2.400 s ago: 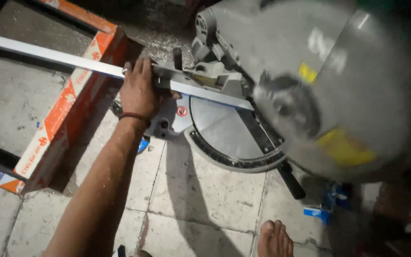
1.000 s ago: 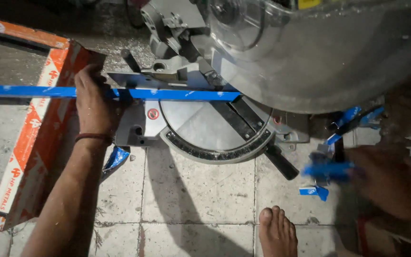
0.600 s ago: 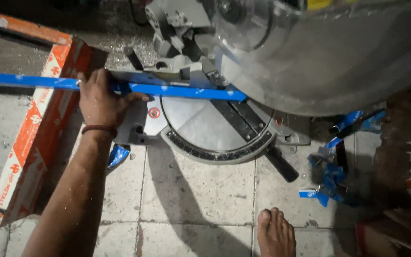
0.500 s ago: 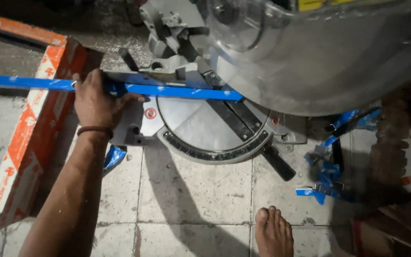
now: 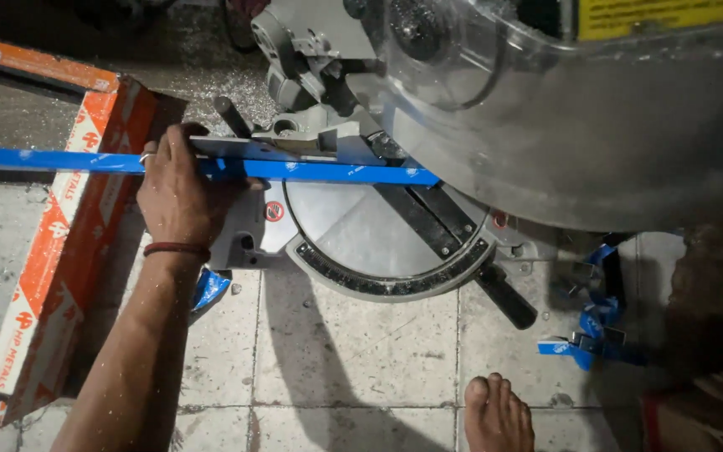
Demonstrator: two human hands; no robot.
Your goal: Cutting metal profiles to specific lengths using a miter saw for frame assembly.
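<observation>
In the head view, your left hand [image 5: 179, 197] lies palm down over the blue bar [image 5: 311, 170], fingers curled across its top and pressing it against the fence of the miter saw [image 5: 378, 226]; a dark band sits on that wrist. The blue bar runs level from the left edge of the picture, crosses the orange box [image 5: 69, 243] standing on the floor, passes under your hand and ends on the saw's round turntable, just beneath the large blade guard [image 5: 579, 117] that fills the upper right. Your right hand [image 5: 705, 293] shows only as a dark blur at the right edge, so you cannot tell whether it is clenched or released. Near it, short blue offcuts [image 5: 587, 335] lie on the tiled floor [image 5: 353, 360]. Your bare foot [image 5: 495, 414] rests on the tiles at the bottom, in front of the saw's black handle [image 5: 508, 297].
</observation>
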